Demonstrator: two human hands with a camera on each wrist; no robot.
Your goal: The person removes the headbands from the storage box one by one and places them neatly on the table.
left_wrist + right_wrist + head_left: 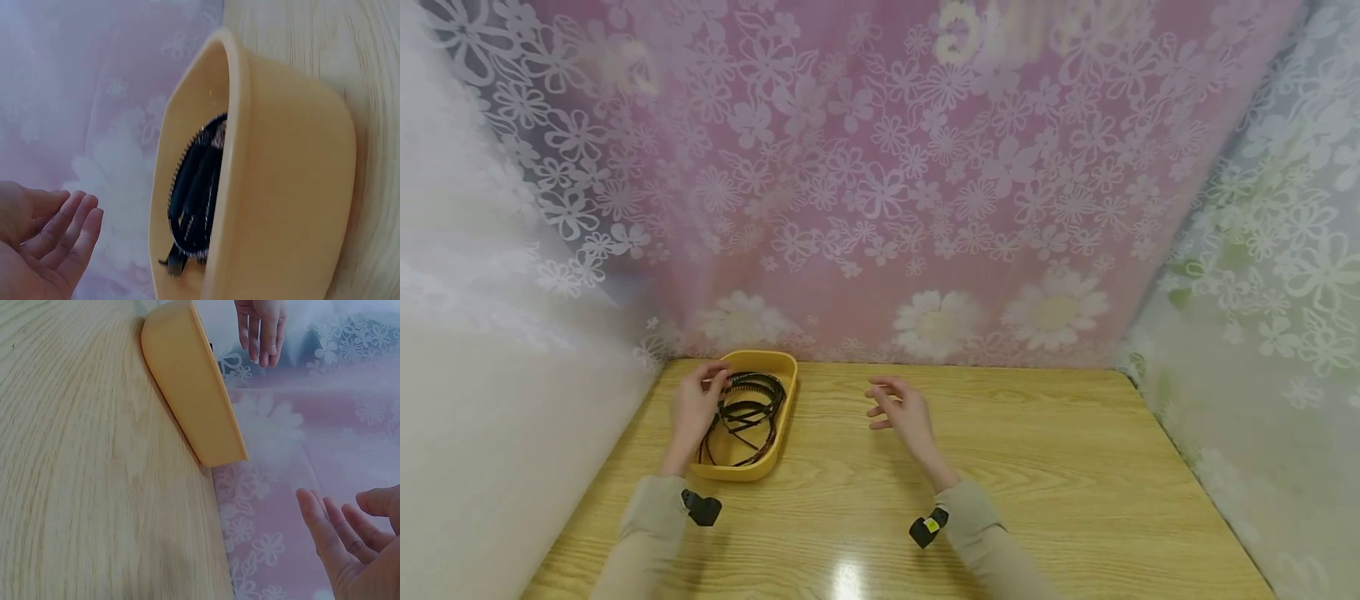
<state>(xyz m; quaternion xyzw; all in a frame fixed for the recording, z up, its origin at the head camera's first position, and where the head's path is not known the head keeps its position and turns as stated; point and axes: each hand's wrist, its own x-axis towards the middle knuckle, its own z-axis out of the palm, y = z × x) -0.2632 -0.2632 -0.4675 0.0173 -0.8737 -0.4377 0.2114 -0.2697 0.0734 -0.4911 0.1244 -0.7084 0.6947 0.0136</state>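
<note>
A yellow plastic basin (790,400) stands at the table's back left, holding several dark headbands (752,408), some with comb-like teeth. My left hand (695,408) hovers over the basin's left side, fingers loosely bent and holding nothing. In the left wrist view the left hand (50,240) is apart from the headbands (197,194) and the basin's rim (234,156). To the right of the basin, my right hand (906,417) hangs above the table with relaxed, spread fingers. The right wrist view shows this right hand (359,540) holding nothing, away from the basin (187,387).
The wood-grain table (1037,467) meets a pink flowered curtain (880,208) along its back edge. Pale flowered sheets hang at the left (490,350) and right (1262,333) sides. Small black cameras (703,507) are strapped at both wrists.
</note>
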